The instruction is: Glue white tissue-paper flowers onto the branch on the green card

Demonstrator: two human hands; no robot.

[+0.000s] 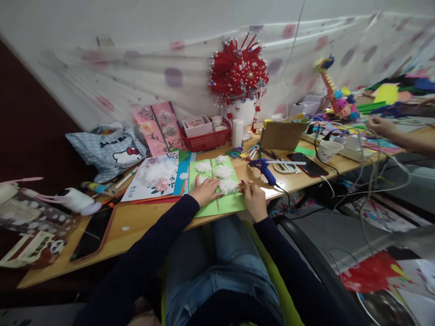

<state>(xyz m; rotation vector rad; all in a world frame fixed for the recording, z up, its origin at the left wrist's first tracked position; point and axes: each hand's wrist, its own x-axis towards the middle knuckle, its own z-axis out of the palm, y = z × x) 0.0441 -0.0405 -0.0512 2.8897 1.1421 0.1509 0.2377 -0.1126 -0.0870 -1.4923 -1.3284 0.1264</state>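
Observation:
A light green sheet lies at the table's front edge, with several white ruffled flowers and a dark stem line on it. My left hand rests on the sheet, fingers stretched out flat beside the lower flowers. At the sheet's right edge my right hand has its fingers pinched together by the lowest white flower. Whatever sits between those fingertips is too small to make out. A blue glue gun with a white glue stick in its back lies just right of the sheet.
Left stand a stack of coloured sheets, a blue bag and a phone. Behind are a red basket and a red beaded headdress. Rightward are a paper cup, cables and another person's hand.

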